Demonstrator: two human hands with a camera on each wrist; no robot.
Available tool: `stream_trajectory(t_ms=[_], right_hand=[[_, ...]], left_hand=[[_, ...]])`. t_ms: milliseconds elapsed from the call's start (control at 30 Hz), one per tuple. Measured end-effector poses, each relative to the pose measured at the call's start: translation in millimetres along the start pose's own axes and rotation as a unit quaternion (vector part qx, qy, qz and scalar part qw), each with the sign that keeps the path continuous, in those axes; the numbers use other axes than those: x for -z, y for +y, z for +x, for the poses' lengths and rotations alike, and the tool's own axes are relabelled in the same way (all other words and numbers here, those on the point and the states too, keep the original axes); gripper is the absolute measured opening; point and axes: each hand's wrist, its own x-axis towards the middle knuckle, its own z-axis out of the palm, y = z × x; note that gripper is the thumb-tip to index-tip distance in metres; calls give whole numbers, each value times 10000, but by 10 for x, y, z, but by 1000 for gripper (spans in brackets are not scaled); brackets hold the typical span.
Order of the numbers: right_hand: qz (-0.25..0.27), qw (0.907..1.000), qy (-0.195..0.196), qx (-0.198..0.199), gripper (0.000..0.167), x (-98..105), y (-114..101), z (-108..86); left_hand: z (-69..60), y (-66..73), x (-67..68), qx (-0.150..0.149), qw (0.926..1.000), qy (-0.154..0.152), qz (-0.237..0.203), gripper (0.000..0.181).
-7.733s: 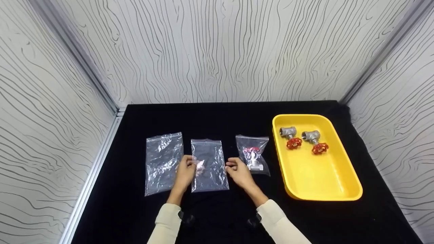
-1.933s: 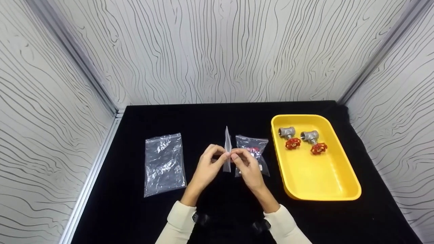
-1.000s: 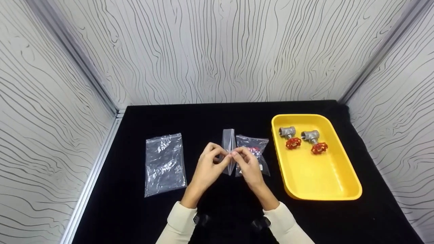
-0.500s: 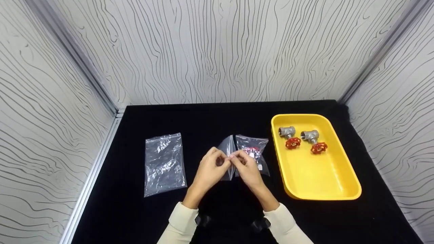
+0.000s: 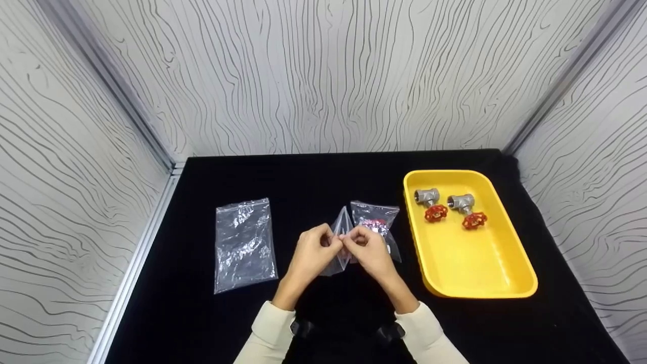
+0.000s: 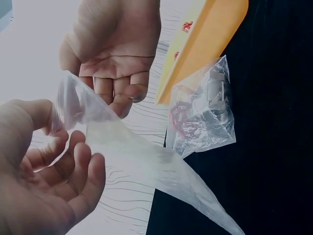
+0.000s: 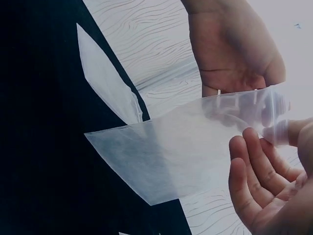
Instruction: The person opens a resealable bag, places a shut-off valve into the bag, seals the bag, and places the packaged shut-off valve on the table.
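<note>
While the left hand (image 5: pixel 311 254) and right hand (image 5: pixel 373 254) pinch it, the clear bag (image 5: pixel 336 264), at the bagged valve's (image 5: pixel 375 223) eight o'clock, spreads wider than moments ago; its mouth seems to be parting.

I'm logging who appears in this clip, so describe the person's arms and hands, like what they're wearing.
The left hand and right hand are bare. The left sleeve and right sleeve are long, cream or off-white and plain. A small black device shows beside each cuff, the left device and right device; their details are too dark to make out.
</note>
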Motion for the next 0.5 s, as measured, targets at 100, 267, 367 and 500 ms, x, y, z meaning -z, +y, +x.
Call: stream_trajectory(t_ms=[100,267,367,500], right_hand=[[-158,9998,62,92,17,15,12,4],[-393,9989,206,142,13,30,26,10],[-262,9994,210,58,11,44,23,11],[-88,9997,213,-72,11,67,17,14]], left_hand=[[1,-18,-8,102,9998,-136,-119,17],[-3,-41,-13,188,9992,-249,-262,17],[4,-48,-13,53,9998,-105,-147,17],[11,-56,-11,-154,9996,171,171,19]])
